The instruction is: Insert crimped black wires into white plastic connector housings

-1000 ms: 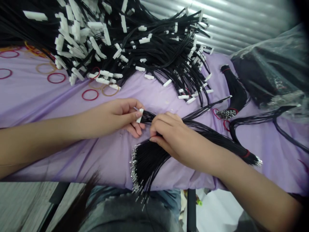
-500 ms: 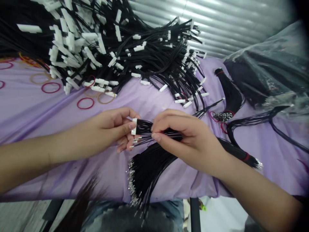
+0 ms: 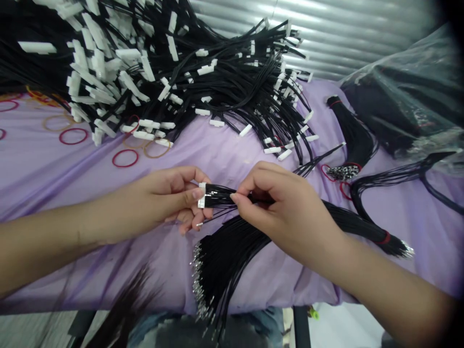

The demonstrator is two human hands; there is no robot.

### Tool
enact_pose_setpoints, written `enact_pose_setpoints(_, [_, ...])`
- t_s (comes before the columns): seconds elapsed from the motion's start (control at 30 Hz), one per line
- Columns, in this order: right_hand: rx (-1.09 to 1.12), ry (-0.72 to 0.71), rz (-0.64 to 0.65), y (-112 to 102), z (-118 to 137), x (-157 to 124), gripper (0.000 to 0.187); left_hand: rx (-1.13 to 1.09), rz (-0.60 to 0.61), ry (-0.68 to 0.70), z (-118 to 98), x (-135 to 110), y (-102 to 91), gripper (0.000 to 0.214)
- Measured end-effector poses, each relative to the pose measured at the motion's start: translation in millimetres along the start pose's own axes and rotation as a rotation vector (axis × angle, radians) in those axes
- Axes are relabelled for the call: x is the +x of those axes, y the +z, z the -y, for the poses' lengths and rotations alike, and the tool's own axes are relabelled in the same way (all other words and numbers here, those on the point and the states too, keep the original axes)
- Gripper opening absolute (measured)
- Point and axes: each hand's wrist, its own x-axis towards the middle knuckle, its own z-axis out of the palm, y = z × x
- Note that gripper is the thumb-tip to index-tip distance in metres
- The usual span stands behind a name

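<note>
White connector (image 3: 202,195) sits just above the purple-covered table (image 3: 224,152), pinched in the left hand (image 3: 159,200), whose grip is closed on it, with several black wires (image 3: 219,195) already seated in it. Right hand (image 3: 290,212) has its grip closed on those wires just beside the connector. Judging by the large pile of finished leads (image 3: 163,72) behind and the fanned bundle of bare-terminal wires (image 3: 221,251) under the right hand, this connector looks partly filled, much of the batch is done and a good share remains.
</note>
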Motion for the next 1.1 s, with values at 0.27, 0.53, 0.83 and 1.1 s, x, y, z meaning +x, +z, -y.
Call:
enact_pose_setpoints(0.27, [0.030, -0.010, -0.022, 1.7, 0.3, -2.2, 0.009, -0.028, 0.008, -0.022, -2.7, -0.8, 2.2, 0.006])
enact_pose_setpoints(0.53, [0.042, -0.050, -0.009, 5.5, -2.2, -3.7, 0.007, -0.008, -0.003, -0.030, -2.3, 1.8, 3.2, 0.010])
enact_pose_setpoints(0.83, [0.032, -0.091, -0.022, 6.9, -1.4, -3.3, 0.008, 0.030, -0.008, -0.032, -4.3, 2.5, 4.0, 0.017])
enact_pose_setpoints(1.1, [0.055, -0.007, -0.004, 6.9, -0.3, -4.1, 0.009, 0.091, -0.021, -0.019, -2.5, 1.3, 3.9, 0.017])
